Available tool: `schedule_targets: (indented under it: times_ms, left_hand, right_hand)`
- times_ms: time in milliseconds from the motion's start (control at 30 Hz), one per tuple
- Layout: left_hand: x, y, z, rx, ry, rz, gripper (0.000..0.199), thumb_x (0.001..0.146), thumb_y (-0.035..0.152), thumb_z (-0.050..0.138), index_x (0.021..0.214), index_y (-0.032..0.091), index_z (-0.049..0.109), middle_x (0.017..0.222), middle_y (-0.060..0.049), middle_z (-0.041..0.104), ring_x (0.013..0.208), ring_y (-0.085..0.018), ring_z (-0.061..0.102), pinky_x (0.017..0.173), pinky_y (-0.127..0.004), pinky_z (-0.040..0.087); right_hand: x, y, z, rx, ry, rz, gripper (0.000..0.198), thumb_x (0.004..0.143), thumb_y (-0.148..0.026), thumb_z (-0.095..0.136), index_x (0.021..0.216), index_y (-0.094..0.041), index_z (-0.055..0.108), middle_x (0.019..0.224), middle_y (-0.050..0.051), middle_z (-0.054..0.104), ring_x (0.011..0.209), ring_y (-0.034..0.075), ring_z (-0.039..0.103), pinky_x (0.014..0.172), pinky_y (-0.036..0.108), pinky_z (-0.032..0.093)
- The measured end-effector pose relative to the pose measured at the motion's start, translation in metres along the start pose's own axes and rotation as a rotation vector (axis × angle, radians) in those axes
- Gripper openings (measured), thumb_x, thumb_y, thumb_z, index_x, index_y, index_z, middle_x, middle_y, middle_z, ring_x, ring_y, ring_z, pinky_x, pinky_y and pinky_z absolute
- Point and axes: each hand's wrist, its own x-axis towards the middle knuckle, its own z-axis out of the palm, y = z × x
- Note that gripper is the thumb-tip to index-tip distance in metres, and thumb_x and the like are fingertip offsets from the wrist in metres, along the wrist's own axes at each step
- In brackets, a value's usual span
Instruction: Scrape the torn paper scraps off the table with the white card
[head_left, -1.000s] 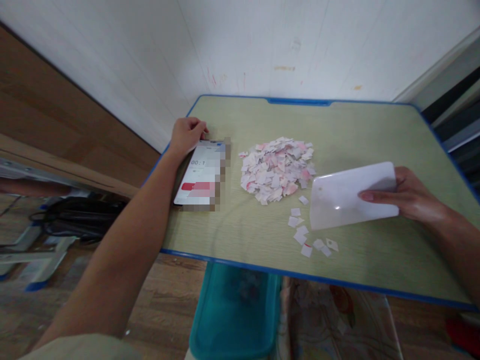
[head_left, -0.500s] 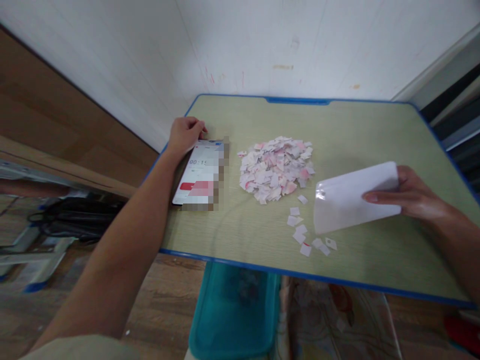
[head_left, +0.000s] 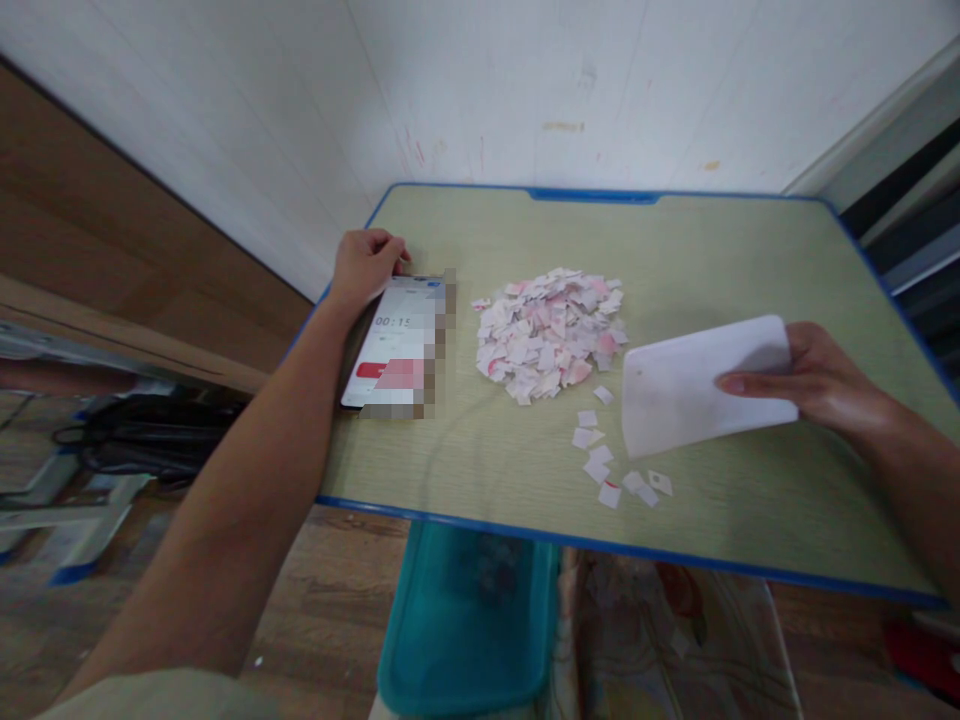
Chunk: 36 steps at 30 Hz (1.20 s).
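My right hand (head_left: pixel 825 375) grips a smooth white sheet (head_left: pixel 697 385) by its right end, with the thumb across its upper face. This sheet is slightly glossy, has rounded corners and is held over the table's right half. Left of it lies a broad heap of small white and pink paper pieces (head_left: pixel 551 335). Several loose paper scraps (head_left: pixel 598 465) are scattered between heap and sheet. My left hand (head_left: pixel 371 260) rests at the table's left side, its fingers curled in, beside the top end of a phone (head_left: pixel 390 345) whose screen reads 00:15.
The pale table (head_left: pixel 720 250) has a blue rim and stands against a white wall (head_left: pixel 480 90). Under its front edge sits a teal plastic bin (head_left: pixel 465 640). A brown panel (head_left: pixel 135 190) stands left, with a black bag (head_left: pixel 150 440) on the floor side.
The white sheet has shifted slightly up and left in view and its bright glare is gone. My left hand, the phone and the paper heap stay in place.
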Motion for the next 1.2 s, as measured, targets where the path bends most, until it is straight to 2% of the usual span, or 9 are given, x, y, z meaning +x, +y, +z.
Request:
schedule_targets:
  times_ms: [233, 467, 700, 933, 1200]
  left_hand:
    - [0.002, -0.004, 0.001, -0.002, -0.001, 0.006, 0.024, 0.085, 0.029, 0.048, 0.079, 0.013, 0.065, 0.071, -0.006, 0.060, 0.061, -0.013, 0.045, 0.061, -0.029, 0.036]
    - [0.002, -0.002, 0.001, -0.024, 0.002, -0.014, 0.021, 0.084, 0.027, 0.049, 0.075, 0.014, 0.063, 0.066, -0.003, 0.057, 0.058, -0.012, 0.043, 0.058, -0.028, 0.034]
    - [-0.001, 0.003, -0.001, -0.046, 0.008, -0.003, 0.019, 0.083, 0.024, 0.051, 0.072, 0.014, 0.062, 0.064, -0.003, 0.055, 0.057, -0.011, 0.043, 0.058, -0.028, 0.034]
    - [0.002, -0.001, 0.000, -0.064, 0.011, 0.018, 0.018, 0.084, 0.023, 0.050, 0.072, 0.014, 0.061, 0.062, -0.001, 0.053, 0.057, -0.010, 0.044, 0.057, -0.025, 0.034]
    - [0.005, -0.008, 0.004, -0.056, 0.040, 0.036, 0.021, 0.085, 0.022, 0.050, 0.071, 0.013, 0.062, 0.059, 0.000, 0.052, 0.053, -0.009, 0.042, 0.054, -0.025, 0.031]
  right_hand:
    - [0.001, 0.002, 0.000, 0.005, 0.029, 0.006, 0.024, 0.048, -0.032, 0.092, 0.065, -0.022, 0.079, 0.062, -0.001, 0.074, 0.048, 0.015, 0.063, 0.045, 0.024, 0.050]
    - [0.003, 0.005, -0.004, 0.035, 0.087, 0.030, 0.022, 0.048, -0.030, 0.092, 0.063, -0.021, 0.078, 0.058, -0.001, 0.073, 0.044, 0.013, 0.060, 0.041, 0.021, 0.046]
    - [0.001, 0.008, 0.002, 0.191, 0.138, 0.016, 0.025, 0.048, -0.027, 0.094, 0.067, -0.023, 0.079, 0.064, -0.002, 0.075, 0.047, 0.013, 0.063, 0.044, 0.020, 0.049]
    - [-0.001, 0.003, 0.012, 0.119, -0.008, 0.030, 0.021, 0.052, -0.028, 0.093, 0.068, -0.022, 0.080, 0.066, -0.001, 0.076, 0.051, 0.013, 0.064, 0.047, 0.021, 0.050]
    - [0.000, 0.005, 0.002, 0.006, 0.009, 0.030, 0.026, 0.052, -0.037, 0.092, 0.067, -0.020, 0.079, 0.065, 0.000, 0.075, 0.050, 0.015, 0.063, 0.046, 0.024, 0.049]
